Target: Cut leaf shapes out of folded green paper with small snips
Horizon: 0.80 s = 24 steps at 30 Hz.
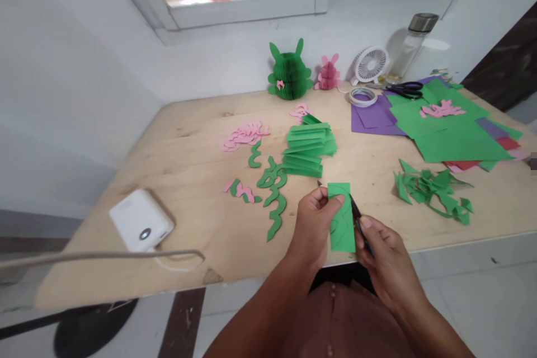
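My left hand (312,221) pinches a green paper strip (343,235) near its upper left part, thumb on top. Curved pencil lines run along the strip. In my right hand (384,249) is a pair of black scissors (356,211), with the blades along the strip's right edge. Wavy green cut-outs (274,193) lie left of my left hand, beside pink cut-outs (247,135). Folded green paper (306,148) sits just beyond the strip. Green scraps (434,190) are heaped to the right of my right hand.
A white power bank (141,221) with a cable lies at left. Along the wall stand a green paper figure (289,75), a pink one (328,74), a white fan (370,65) and a bottle (413,47). Tape (363,97), more scissors (405,89) and green sheets (461,137) occupy the right.
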### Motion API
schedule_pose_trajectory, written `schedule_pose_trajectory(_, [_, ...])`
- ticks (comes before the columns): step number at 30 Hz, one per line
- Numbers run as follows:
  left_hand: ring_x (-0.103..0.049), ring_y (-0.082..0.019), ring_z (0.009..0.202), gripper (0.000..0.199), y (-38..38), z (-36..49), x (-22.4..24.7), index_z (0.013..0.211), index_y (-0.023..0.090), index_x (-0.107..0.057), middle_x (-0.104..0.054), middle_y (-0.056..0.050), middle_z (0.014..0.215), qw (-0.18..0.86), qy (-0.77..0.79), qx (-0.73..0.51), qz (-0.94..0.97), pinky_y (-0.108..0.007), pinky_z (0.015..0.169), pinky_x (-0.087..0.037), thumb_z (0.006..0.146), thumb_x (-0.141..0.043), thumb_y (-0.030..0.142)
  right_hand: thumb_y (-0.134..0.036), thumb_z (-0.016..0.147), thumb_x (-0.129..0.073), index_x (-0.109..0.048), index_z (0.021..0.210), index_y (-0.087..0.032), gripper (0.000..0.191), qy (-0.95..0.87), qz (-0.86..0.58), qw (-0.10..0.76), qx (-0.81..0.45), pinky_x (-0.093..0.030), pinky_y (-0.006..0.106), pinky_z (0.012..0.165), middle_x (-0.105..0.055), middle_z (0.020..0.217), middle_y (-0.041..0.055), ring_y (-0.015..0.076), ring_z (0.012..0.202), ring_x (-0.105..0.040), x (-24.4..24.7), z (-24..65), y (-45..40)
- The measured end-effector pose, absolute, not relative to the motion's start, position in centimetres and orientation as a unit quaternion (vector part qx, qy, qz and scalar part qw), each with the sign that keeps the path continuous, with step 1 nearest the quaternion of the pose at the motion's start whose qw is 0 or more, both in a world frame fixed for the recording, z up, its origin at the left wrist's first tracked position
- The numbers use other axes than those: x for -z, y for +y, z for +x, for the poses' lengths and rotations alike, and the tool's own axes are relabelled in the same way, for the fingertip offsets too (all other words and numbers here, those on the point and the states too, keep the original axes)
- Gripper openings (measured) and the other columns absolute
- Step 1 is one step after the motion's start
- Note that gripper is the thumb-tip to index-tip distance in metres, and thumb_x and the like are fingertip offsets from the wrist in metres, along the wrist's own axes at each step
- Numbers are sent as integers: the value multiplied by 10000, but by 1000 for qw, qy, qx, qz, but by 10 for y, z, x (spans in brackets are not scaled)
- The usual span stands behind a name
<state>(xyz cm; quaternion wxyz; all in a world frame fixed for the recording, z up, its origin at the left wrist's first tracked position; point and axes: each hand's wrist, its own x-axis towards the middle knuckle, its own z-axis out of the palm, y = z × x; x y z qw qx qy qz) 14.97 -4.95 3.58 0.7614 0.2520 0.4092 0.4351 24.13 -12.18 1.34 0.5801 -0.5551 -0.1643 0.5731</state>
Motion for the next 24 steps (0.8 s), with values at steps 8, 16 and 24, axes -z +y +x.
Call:
schedule_pose_trajectory(8, [-496, -71, 482, 211, -50, 150, -37, 714, 143, -635, -612, 4, 595, 760, 411, -436, 251, -203, 517, -416, 608, -755, 280, -509, 775, -687, -500, 592, -167, 431, -163, -558, 578, -573, -152, 209, 410, -373, 520, -62, 49, 437, -199, -14, 241, -123])
schedule_pose_trajectory(16, [-500, -69, 481, 181, -51, 150, -37, 724, 143, -641, -617, 5, 593, 760, 409, -436, 255, -200, 524, -420, 620, -736, 257, -523, 754, -699, -496, 582, -171, 441, -164, -557, 577, -574, -146, 210, 411, -365, 513, -63, 53, 438, -201, -15, 241, -123])
schedule_pose_trajectory(24, [-521, -82, 520, 209, -50, 150, -37, 731, 138, -646, -614, 0, 601, 762, 408, -435, 251, -200, 535, -430, 602, -750, 264, -527, 758, -693, -497, 575, -171, 445, -168, -561, 579, -568, -159, 211, 411, -361, 512, -60, 59, 446, -215, -13, 241, -123])
